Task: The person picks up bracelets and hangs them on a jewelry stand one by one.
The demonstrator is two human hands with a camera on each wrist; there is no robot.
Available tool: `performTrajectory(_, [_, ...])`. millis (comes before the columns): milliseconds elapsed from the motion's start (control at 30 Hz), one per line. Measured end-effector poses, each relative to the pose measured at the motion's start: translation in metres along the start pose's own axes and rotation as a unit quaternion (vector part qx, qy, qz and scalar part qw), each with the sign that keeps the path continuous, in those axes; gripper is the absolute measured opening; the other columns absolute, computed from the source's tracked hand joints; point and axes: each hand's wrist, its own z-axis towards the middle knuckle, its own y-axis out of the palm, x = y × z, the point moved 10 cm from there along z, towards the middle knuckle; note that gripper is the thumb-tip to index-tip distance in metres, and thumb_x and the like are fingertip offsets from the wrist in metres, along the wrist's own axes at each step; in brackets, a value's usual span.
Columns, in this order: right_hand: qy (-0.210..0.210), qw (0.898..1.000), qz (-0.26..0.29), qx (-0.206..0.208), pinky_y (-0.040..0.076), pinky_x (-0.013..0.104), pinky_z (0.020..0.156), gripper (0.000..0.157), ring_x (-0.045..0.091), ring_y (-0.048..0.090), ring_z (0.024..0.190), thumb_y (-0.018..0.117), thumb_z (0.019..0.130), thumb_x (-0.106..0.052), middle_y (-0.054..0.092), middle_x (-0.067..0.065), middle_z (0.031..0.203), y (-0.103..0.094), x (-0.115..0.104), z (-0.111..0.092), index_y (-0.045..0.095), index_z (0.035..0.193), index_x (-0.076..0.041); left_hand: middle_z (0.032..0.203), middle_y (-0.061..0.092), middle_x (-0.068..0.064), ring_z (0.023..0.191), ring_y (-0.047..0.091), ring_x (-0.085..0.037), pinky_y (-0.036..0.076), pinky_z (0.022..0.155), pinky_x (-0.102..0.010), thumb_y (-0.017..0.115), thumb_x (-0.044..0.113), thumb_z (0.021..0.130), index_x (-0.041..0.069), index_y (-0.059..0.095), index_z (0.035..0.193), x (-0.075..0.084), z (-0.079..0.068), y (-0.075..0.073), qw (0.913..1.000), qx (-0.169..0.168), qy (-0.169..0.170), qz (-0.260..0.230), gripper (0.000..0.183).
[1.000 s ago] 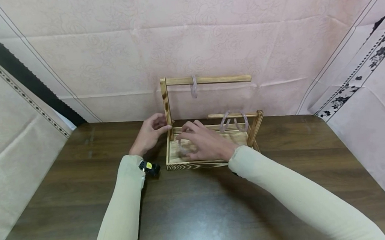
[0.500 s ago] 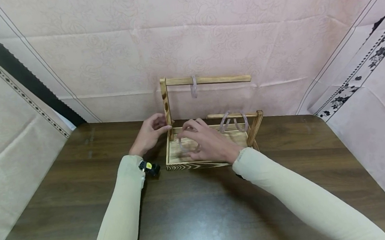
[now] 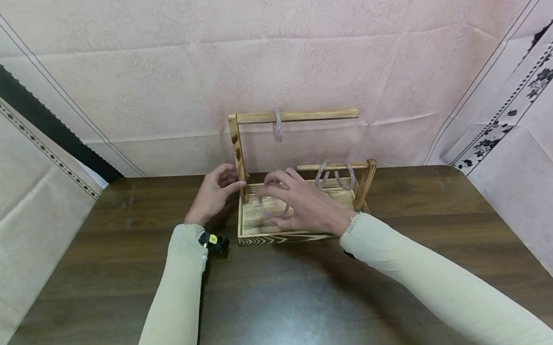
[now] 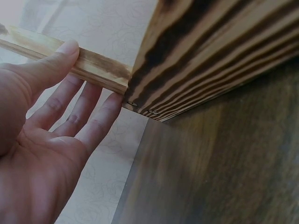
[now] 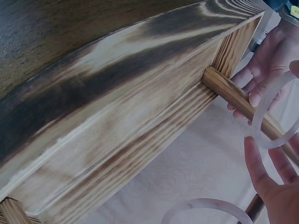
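A wooden jewelry stand (image 3: 262, 241) with a shallow tray base stands on the table. My left hand (image 3: 216, 194) grips its tall left post (image 3: 238, 148), thumb on one side and fingers on the other, as the left wrist view shows. Over the tray, my right hand (image 3: 305, 205) holds a pale translucent bangle (image 5: 259, 109) by its edge between thumb and fingertips. One similar bangle (image 3: 278, 126) hangs on the upper bar (image 3: 321, 115). Two more bangles (image 3: 352, 177) hang on the lower bar (image 3: 307, 168) at the right.
The dark wooden table (image 3: 267, 303) spreads around the stand. Pale patterned cloth (image 3: 296, 57) rises behind the table's back edge, with more cloth (image 3: 540, 173) along the sides. A black wrist device (image 3: 216, 242) sits at the left cuff.
My right hand has shifted slightly to the right with the bangle, and more of the bangle's ring now shows. The left hand keeps its hold on the post.
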Motion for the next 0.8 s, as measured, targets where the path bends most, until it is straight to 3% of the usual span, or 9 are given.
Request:
performTrajectory(433, [-0.001, 1.0, -0.009, 0.022, 0.054, 0.039, 0.098, 0.054, 0.023, 0.049, 0.126, 0.082, 0.084, -0.032, 0.055, 0.007, 0.138, -0.015, -0.001, -0.002, 0.064, 0.133, -0.018, 0.129, 0.069, -0.014, 0.118, 0.065, -0.028, 0.049, 0.105, -0.042, 0.069, 0.015, 0.098, 0.0, 0.058, 0.132, 0.0, 0.001, 0.001, 1.0, -0.005, 0.001, -0.005, 0.038])
performTrajectory(800, [-0.007, 0.999, -0.017, 0.04, 0.055, 0.042, 0.094, 0.053, 0.025, 0.051, 0.124, 0.083, 0.083, -0.029, 0.056, 0.008, 0.139, -0.026, -0.003, -0.004, 0.065, 0.132, -0.02, 0.128, 0.07, -0.014, 0.117, 0.065, -0.028, 0.051, 0.1, -0.033, 0.069, 0.016, 0.098, 0.004, 0.06, 0.13, 0.0, 0.001, 0.0, 1.0, -0.005, -0.001, -0.006, 0.035])
